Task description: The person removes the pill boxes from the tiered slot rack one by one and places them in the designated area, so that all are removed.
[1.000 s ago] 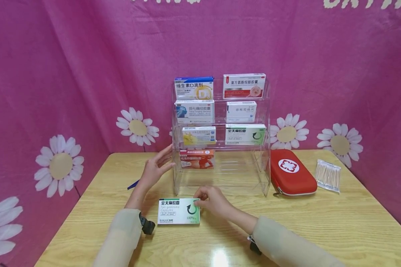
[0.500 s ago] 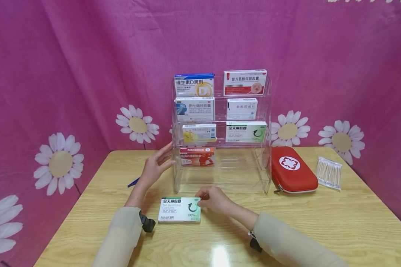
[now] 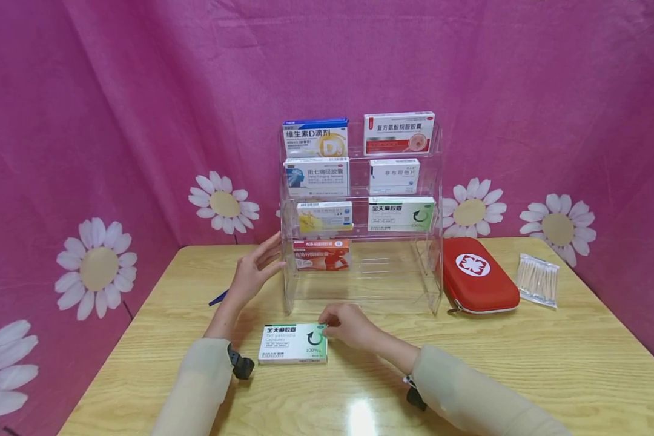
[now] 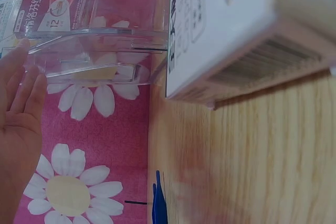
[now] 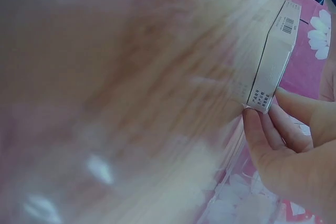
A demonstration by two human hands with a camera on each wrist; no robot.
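A white and green medicine box (image 3: 292,344) lies in front of the clear acrylic rack (image 3: 392,290) in the head view. My right hand (image 3: 350,326) pinches its right end between thumb and fingers; in the right wrist view the thumb and fingertips close on the end of the medicine box (image 5: 274,56). My left hand (image 3: 254,274) is at the rack's left side, its fingers extended along the clear panel. In the left wrist view the left hand (image 4: 21,103) shows beside the rack, and the box fills the upper right.
Medicine boxes stand in the rack's tiers, including a red box (image 3: 321,255) at lower left and a matching green-white box (image 3: 401,215) above right. A red first-aid case (image 3: 479,275), a cotton swab pack (image 3: 538,280) and a blue tweezers-like tool (image 4: 159,200) lie on the table.
The head view has tipped slightly downward, so the rack appears a little higher. Both hands keep nearly the same places, and the medicine box's near edge shows a little more.
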